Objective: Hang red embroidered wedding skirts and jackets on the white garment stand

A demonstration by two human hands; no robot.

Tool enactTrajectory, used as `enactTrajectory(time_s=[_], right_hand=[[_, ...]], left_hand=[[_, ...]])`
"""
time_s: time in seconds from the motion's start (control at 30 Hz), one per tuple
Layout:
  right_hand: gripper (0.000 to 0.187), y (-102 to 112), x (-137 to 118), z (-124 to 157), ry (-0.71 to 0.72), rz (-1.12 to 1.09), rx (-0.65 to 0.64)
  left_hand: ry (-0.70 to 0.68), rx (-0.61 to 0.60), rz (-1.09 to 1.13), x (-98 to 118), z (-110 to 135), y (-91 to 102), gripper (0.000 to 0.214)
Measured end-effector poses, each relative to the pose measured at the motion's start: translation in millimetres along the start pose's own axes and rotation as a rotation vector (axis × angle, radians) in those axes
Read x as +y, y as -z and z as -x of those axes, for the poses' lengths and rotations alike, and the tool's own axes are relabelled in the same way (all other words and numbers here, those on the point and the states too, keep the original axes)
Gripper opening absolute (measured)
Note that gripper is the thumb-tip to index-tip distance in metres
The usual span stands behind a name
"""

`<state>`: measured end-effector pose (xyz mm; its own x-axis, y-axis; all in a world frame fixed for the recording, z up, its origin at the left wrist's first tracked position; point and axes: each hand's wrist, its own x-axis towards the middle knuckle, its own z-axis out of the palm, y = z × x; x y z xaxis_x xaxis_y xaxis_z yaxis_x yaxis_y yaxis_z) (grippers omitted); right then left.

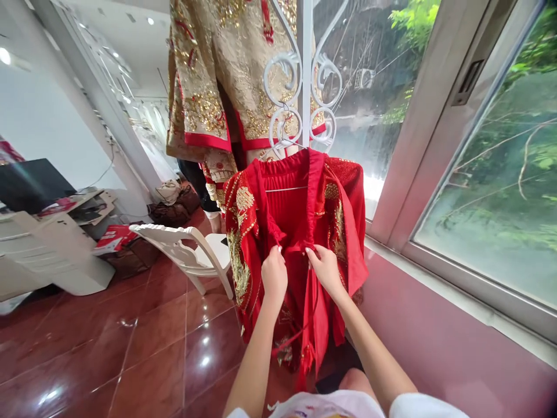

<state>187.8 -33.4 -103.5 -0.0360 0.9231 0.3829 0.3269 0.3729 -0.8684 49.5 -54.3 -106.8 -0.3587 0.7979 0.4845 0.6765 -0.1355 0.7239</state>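
Note:
A red garment (289, 217) with gold embroidery and sequins hangs before me on a thin wire hanger (286, 189), its front parted. My left hand (274, 271) pinches the left front edge. On the other side my right hand (325, 267) has its fingers closed on the right edge, level with the left. Red ribbons with tassels (308, 354) dangle below my right hand. The hanger's hook is on a white scrollwork metal stand (306, 75). Whatever lies inside the closed fingertips is hidden.
Cream and gold embroidered garments (252, 69) hang behind the stand. A white chair (191, 249) stands left, near a white desk (47, 249) with a black monitor (37, 184). Brown bags (133, 255) lie on the tiled floor (152, 348). A window (491, 174) and sill flank the right side.

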Motion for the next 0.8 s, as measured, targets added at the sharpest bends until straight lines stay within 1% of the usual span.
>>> enactTrajectory(time_s=[0.1,0.13,0.2,0.27,0.3,0.4,0.5,0.57,0.63,0.73,0.8], right_hand=[[0.044,10,7,18,-0.031,0.108,-0.067],[0.045,12,6,22,-0.022,0.169,-0.083],[0.043,14,2,27,0.005,0.285,-0.076],[0.041,12,-3,28,0.001,0.297,-0.083],[0.041,9,-5,26,-0.023,0.233,-0.118],[0.041,1,-9,21,-0.098,-0.094,-0.246],[0.033,-7,-14,16,-0.158,-0.35,-0.262],[0.029,-11,-17,15,-0.2,-0.447,-0.274],[0.027,-14,-20,14,-0.234,-0.494,-0.272],[0.022,-18,-24,14,-0.261,-0.537,-0.216],[0.021,-18,-26,15,-0.264,-0.572,-0.194]], left_hand=[[0.031,-0.007,0.065,-1,25,-6.4,0.029],[0.042,-0.03,0.112,1,34,-8.7,0.029],[0.074,-0.104,0.238,8,49,-12.8,0.031],[0.114,-0.167,0.382,14,60,-14.8,0.033],[0.132,-0.186,0.439,15,63,-14.7,0.034],[0.176,-0.223,0.539,16,62,-10.2,0.033],[0.228,-0.278,0.559,11,56,-4.2,0.037],[0.244,-0.304,0.554,8,53,-1.7,0.039],[0.226,-0.307,0.549,6,52,-0.7,0.039],[0.199,-0.31,0.526,5,50,-0.2,0.038],[0.224,-0.316,0.546,3,50,0.5,0.034]])
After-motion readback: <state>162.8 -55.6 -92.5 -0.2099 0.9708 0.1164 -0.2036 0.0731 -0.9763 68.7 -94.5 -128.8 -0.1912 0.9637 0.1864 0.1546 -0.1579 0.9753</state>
